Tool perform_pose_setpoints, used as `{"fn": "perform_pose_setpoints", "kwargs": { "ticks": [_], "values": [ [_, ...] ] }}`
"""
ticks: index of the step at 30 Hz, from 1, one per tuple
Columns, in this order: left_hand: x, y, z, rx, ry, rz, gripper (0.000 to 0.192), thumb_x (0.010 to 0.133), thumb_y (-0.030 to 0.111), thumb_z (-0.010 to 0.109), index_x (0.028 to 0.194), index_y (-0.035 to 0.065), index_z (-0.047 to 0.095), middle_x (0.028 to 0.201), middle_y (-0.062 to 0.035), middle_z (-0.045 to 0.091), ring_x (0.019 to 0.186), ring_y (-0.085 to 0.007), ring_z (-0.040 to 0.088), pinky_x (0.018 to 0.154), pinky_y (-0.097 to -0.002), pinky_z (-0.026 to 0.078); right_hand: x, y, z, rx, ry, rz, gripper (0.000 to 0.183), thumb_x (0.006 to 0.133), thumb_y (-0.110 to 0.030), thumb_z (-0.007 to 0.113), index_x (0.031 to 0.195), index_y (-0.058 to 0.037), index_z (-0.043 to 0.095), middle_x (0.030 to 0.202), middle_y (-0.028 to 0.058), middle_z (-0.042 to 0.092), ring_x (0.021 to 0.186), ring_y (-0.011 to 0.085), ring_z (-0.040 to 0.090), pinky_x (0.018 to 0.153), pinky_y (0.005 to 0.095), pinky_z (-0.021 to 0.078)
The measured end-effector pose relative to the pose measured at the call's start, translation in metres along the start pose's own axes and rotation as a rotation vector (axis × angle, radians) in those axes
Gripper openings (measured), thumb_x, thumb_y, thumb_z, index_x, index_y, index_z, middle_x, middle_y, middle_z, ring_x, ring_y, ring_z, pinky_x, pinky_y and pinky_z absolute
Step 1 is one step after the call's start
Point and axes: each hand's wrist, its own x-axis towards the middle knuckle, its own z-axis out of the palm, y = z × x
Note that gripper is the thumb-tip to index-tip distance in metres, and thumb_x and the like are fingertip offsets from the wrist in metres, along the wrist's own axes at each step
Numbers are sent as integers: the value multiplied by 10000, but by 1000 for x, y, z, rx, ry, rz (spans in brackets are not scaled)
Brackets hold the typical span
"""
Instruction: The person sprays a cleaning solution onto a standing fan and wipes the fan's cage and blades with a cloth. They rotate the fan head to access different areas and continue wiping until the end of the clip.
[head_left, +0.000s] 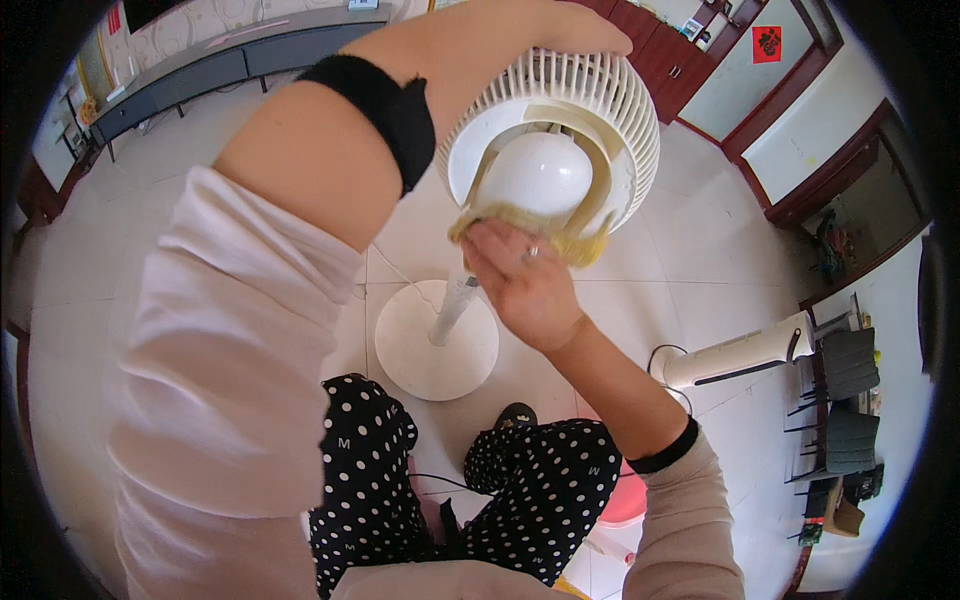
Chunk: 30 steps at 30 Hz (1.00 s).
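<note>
A white pedestal fan stands before me with the back of its head towards me. Its rear grille (637, 142) is ribbed and surrounds a smooth, rounded motor housing (536, 172). My left arm reaches over the fan, and my left hand (581, 28) holds the top of the head; its fingertips are hidden. In my right hand (525, 281) is a yellow cloth (585, 246), pressed against the lower part of the housing. Below the head, the fan's pole (454, 304) runs down to a round white base (412, 360) on the floor.
A white tower-shaped appliance (735, 349) with a black cord stands at the right. Beyond it are dark chairs (851, 442). Part of a pink basin (624, 501) shows beside my leg. A long grey cabinet (202, 75) lines the far left wall. The fan's white cord (397, 270) trails leftward.
</note>
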Motion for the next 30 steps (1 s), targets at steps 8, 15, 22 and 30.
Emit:
{"fn": "perform_pose_setpoints", "kwargs": {
  "ticks": [8,15,22,30],
  "values": [
    [9,-12,12,-330,23,-100,421,995,362,435,1210,81,664,1236,-124,653,1163,-251,592,1018,-399,421,22,40,-13,-119,91,60,322,758,-66,673,1074,-10,654,1167,106,595,1063,290,600,853,366,516],
    [-11,17,-1,-308,120,-299,407,907,443,506,1047,140,740,1009,-71,725,887,-174,678,833,-326,508,-1,29,-32,-159,193,181,367,751,-12,647,1117,-20,659,1196,134,602,1134,340,589,860,388,543],
    [-6,18,6,-295,114,-318,461,887,538,496,1045,193,757,1014,-51,719,915,-140,661,853,-316,493,5,37,-51,-184,337,257,337,750,2,656,1087,6,660,1190,123,611,1095,327,583,861,434,499],
    [-14,2,1,-269,37,-379,502,889,593,475,1125,230,729,1204,-108,661,1108,-253,593,994,-433,388,33,27,-49,-383,143,384,91,817,-72,611,893,-25,594,1176,132,623,994,313,566,790,428,439]
  ]
}}
